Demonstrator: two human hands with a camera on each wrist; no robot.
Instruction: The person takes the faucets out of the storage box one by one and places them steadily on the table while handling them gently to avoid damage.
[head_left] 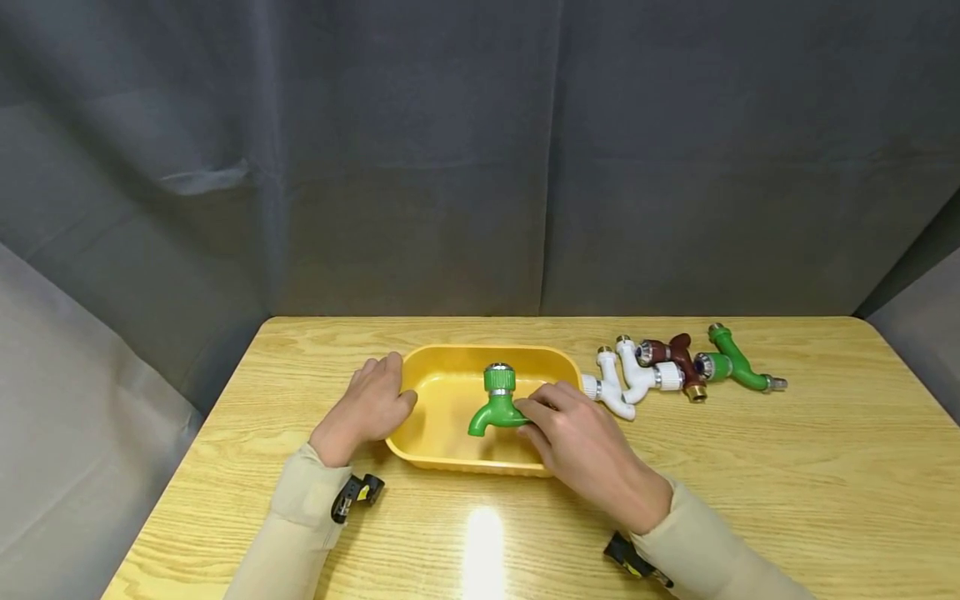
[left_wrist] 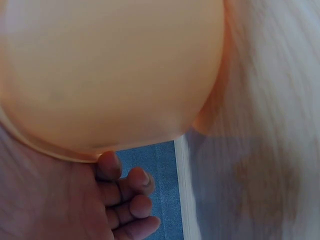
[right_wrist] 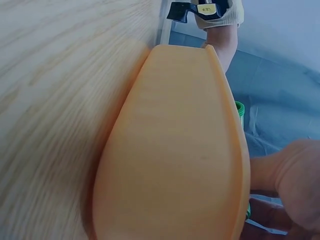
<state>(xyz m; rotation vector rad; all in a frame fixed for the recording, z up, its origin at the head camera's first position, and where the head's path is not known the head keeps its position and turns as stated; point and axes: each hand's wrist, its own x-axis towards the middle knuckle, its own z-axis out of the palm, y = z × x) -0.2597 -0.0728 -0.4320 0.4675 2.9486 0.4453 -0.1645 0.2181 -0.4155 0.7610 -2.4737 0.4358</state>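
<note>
A yellow plastic basin point(head_left: 442, 462) sits on the wooden table, its outer wall filling much of both wrist views. At its left end my left hand point(head_left: 371, 404) grips the rim, with the thumb over the inner side; curled fingers show beside the rim in the left wrist view. My right hand point(head_left: 581, 442) pinches a green tap point(head_left: 498, 408) by its inlet end over the basin. The tap's ribbed green knob points up and its spout faces left. In the right wrist view the basin wall mostly hides the tap, and the right hand point(right_wrist: 290, 190) shows at the edge.
Right of the basin lie two white taps point(head_left: 611, 383) point(head_left: 637, 371), a dark red tap point(head_left: 681, 358) and another green tap point(head_left: 738, 358), close together. A dark grey curtain point(head_left: 412, 167) hangs behind the table's back edge.
</note>
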